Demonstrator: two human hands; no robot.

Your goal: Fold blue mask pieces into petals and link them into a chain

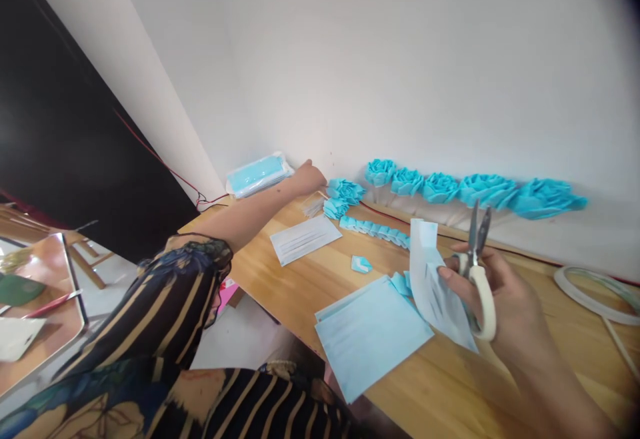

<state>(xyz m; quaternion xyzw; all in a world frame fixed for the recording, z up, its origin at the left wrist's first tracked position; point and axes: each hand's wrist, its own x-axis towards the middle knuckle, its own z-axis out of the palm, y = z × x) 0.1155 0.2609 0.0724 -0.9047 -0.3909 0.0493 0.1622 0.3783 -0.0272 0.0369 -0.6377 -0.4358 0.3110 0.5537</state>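
Note:
My right hand (505, 292) is closed round white-handled scissors (477, 252), their blades pointing up and slightly apart. It also holds a pale blue pleated sheet (435, 286), like the body of a face mask. My left hand (310, 179) reaches far across the table beside small blue fabric flowers (346, 191); its fingers are hidden, so any grip cannot be seen. Near it lie a clear plastic packet (315, 204) and a flat mask sheet (306, 239). Several larger pale blue sheets (373, 336) overlap at the table's front edge.
A row of blue fabric roses (440, 188) stands against the wall. A folded blue strip (375, 229) and a small folded piece (361, 264) lie mid-table. A packaged mask stack (259, 174) is at the back left, a white ring-shaped object (565, 289) at right. A red cable runs along the wall.

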